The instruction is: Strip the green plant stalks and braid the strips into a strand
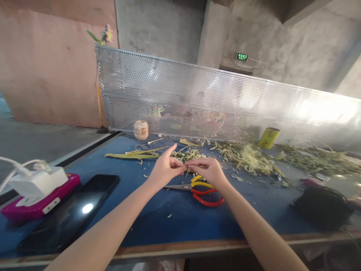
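Power strip: magenta (60, 197), with white chargers (36, 184) plugged in, well left of the scissors (187, 187); no brand readable.
Phone: dark and flat (98, 188), left of the scissors; no lettering shows.
Stalks: pale green (126, 155), beyond the scissors to the left.
Wrapped jar: (141, 130) farther beyond, also left; its brownish marks are unreadable.
Left hand: (165, 167) just beyond the scissors' blades, one finger extended, other fingertips pinched together.
Small piece: (185, 168) seemingly held at the meeting fingertips, just beyond the scissors' pivot; too tiny and covered to identify.
Step in hand: apparently fine two-handed fingertip work; the next move would call for a steady, light pinch from both sides.
Scissors' markings: something at the pivot, too small to read.
Right hand: (211, 171) just beyond the yellow and red handles, thumb and fingers closed at the same spot.
Exit sign: (241, 57) high beyond the scissors, rightward; green "EXIT" under Chinese characters.
Leaf heap: (245, 156) right of and beyond the scissors.
Yellow can: (269, 138) farther right and beyond; reddish marks, illegible.
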A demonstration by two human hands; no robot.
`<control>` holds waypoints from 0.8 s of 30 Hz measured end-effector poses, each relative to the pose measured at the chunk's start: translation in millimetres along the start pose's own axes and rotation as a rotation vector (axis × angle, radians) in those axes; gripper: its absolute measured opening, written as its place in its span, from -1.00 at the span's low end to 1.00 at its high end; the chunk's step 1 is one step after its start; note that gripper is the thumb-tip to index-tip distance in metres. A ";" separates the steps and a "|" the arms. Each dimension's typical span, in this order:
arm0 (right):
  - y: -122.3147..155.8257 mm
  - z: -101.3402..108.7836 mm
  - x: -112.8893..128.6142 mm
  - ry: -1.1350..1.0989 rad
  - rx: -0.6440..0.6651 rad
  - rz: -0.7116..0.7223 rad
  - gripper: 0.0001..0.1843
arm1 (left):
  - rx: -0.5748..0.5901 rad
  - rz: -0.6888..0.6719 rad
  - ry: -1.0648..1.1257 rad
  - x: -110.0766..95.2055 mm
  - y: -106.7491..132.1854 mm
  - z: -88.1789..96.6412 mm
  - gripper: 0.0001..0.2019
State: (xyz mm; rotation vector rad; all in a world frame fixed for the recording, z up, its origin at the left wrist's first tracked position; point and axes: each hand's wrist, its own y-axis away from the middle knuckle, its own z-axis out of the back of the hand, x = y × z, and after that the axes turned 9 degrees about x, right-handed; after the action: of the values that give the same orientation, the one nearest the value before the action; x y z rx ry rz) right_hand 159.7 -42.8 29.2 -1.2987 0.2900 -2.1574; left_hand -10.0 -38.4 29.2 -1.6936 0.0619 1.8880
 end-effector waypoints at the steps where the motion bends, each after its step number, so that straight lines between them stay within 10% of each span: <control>1: -0.8 0.6 -1.2 -0.050 0.012 -0.048 -0.85 | 0.003 -0.020 -0.034 -0.3 0.6 -0.8 -0.15; 10: -2.8 5.1 -2.7 -0.357 0.062 -0.260 -0.83 | 0.047 -0.157 -0.276 1.7 3.6 -3.1 -0.26; 24: -3.9 7.7 -6.5 -0.309 -0.032 -0.114 -0.73 | 0.018 -0.148 -0.226 1.5 3.0 -1.9 -0.24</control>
State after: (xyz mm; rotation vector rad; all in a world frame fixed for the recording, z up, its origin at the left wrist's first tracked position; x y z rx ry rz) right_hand 167.1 -34.9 30.2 -1.6768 0.1275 -2.0095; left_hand -9.7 -41.1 26.4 -1.4223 -0.1320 1.9463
